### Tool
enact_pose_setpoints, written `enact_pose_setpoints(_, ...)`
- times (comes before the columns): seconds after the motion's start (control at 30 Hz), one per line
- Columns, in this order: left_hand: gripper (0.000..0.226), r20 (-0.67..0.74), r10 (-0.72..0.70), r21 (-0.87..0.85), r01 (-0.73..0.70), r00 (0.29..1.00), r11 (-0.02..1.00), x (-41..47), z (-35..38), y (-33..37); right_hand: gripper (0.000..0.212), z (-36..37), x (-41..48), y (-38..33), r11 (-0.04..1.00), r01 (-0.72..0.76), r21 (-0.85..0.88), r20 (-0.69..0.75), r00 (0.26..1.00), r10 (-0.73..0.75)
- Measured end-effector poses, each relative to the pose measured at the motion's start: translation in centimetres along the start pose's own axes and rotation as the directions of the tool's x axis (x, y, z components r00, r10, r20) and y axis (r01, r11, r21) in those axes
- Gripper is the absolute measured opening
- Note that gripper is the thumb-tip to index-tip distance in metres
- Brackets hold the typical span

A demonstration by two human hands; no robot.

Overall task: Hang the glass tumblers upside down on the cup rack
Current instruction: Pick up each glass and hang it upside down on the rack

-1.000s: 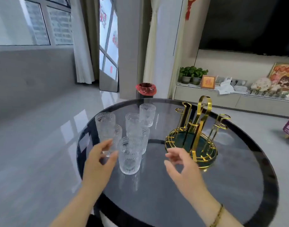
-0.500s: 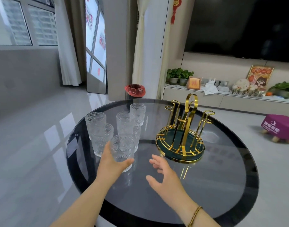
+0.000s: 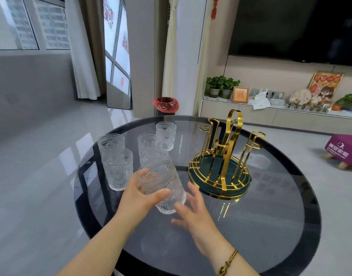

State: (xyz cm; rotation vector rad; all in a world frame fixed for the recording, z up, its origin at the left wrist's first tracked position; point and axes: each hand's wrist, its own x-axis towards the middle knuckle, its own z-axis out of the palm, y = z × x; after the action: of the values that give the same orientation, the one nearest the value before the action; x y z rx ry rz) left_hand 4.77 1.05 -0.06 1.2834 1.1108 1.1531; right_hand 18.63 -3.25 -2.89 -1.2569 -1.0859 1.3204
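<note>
Nearest the camera, the right hand (image 3: 195,213) is spread wide open, fingers fanned out, fingertips just beside the bottom end of a glass (image 3: 163,184) but not gripping it. There's a braided bracelet (image 3: 228,262) on that wrist. The left hand (image 3: 140,196) has the glass wrapped between thumb and fingers, holding it up off the table (image 3: 271,226) and tilted, with the open end leaning away toward the other glasses.

Behind it, four more glasses stand upright on the dark round glass top: one (image 3: 118,169) close to the left hand, one (image 3: 111,145) right behind that, another (image 3: 149,148) in the middle, and the far one (image 3: 166,135) at the back.

To the right sits the gold rack (image 3: 221,166) on its green base, pegs all bare. Well past the table, a bin with a red liner (image 3: 165,104) stands on the floor.
</note>
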Motion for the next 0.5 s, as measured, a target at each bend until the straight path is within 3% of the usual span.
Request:
enact_pose_setpoints(0.1, 0.067, 0.055, -0.011, -0.070, 0.015, 0.998, 0.997, -0.3, 1.1, 0.9, 0.095, -0.7, 0.1, -0.2, 0.938, -0.084, 0.337, 0.167, 0.986, 0.029)
enact_pose_setpoints(0.2, 0.061, 0.100, -0.009, -0.113, 0.020, 0.995, 0.993, -0.1, 2.1, 1.0, 0.094, -1.3, 0.1, -0.5, 0.881, -0.104, 0.462, 0.238, 0.971, -0.011)
enact_pose_setpoints(0.27, 0.055, 0.145, 0.008, -0.127, 0.010, 0.989, 0.992, 0.2, 2.7, 1.1, 0.091, -1.7, 0.2, -0.6, 0.857, -0.068, 0.512, 0.211, 0.976, -0.049)
enact_pose_setpoints(0.4, 0.092, 0.297, 0.036, -0.071, -0.015, 0.954, 0.997, 0.7, 3.8, 1.6, 0.096, -2.9, -0.2, -1.2, 0.836, 0.008, 0.549, 0.124, 0.988, -0.091)
enact_pose_setpoints(0.5, 0.094, 0.419, 0.063, 0.009, -0.074, 0.906, 0.997, 0.7, 4.6, 2.6, 0.105, -4.6, -0.6, -1.9, 0.823, 0.052, 0.565, 0.053, 0.994, -0.099)
